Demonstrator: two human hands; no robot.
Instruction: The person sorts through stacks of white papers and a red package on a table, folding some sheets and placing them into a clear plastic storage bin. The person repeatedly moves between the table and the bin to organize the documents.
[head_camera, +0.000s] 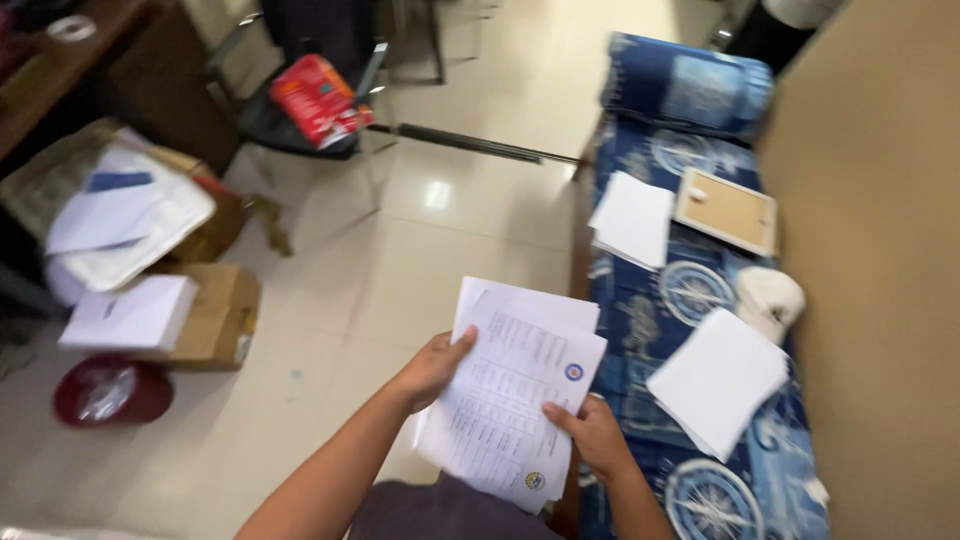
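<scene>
My left hand (432, 368) grips the left edge of a small sheaf of printed white sheets (515, 385), thumb on top. My right hand (592, 432) pinches the same sheaf at its lower right edge. The sheets carry rows of print and small round emblems. I hold them over the tiled floor, just left of a narrow bed with a blue patterned cover (640, 310). On that cover lie two stacks of blank white paper, one near (718, 380) and one farther back (633, 220).
A white cap (770, 300) and a cork board in a pale frame (727, 211) lie on the bed, with a rolled blue bedding (688, 88) at its head. Cardboard boxes with papers (215, 315), a red lid (110, 392) and a chair with a red packet (318, 98) stand at the left.
</scene>
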